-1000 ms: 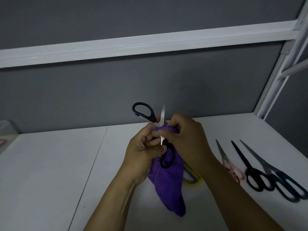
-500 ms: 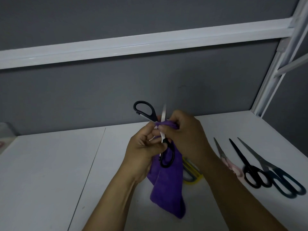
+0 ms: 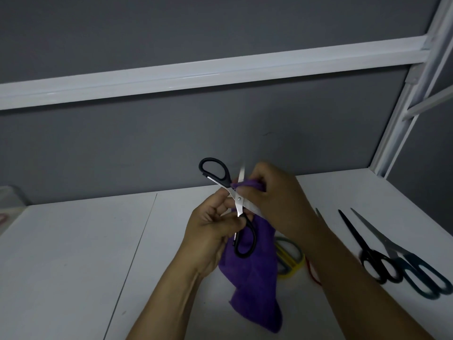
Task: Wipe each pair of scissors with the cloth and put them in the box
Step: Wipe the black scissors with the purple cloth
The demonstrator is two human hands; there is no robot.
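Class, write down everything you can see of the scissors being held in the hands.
The held scissors have two black, plastic-looking loop handles and silvery metal blades joined by a pivot screw. They are open in an X above the white table. One handle points up-left, the other hangs down. The left hand grips near the pivot; the right hand pinches the purple cloth round one blade. The other blade points up, blurred.

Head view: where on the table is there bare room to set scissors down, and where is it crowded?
Bare: the table left of the seam, up to the translucent box, and the strip along the wall beyond the right hand. Crowded: right of the purple cloth, where yellow scissors, black scissors and blue scissors lie.
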